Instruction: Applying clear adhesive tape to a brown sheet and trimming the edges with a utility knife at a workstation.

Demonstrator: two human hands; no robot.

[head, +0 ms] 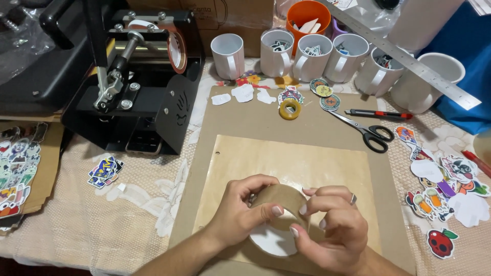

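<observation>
Left hand (239,210) and right hand (332,225) both pinching brown-wrapped white ceramic mug (279,220), lying sideways over tan paper sheet (286,163) on cardboard-covered desk (240,115)

1 head-worn view, looking steeply down and forward, close over the cardboard mat (245,115), mugs (227,53) at far edge

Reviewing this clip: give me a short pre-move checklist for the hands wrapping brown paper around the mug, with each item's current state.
1. Both hands on the work: left hand and right hand grip the brown paper wrapped on the white mug: ok.
2. Mug over the cardboard mat: ok.
3. Paper seam aligned: hidden by fingers: cannot tell.
4. Yellow tape roll on the mat: ok.
5. Scissors closed, apart from hands: ok.
6. Mug press ready: cannot tell.
</observation>
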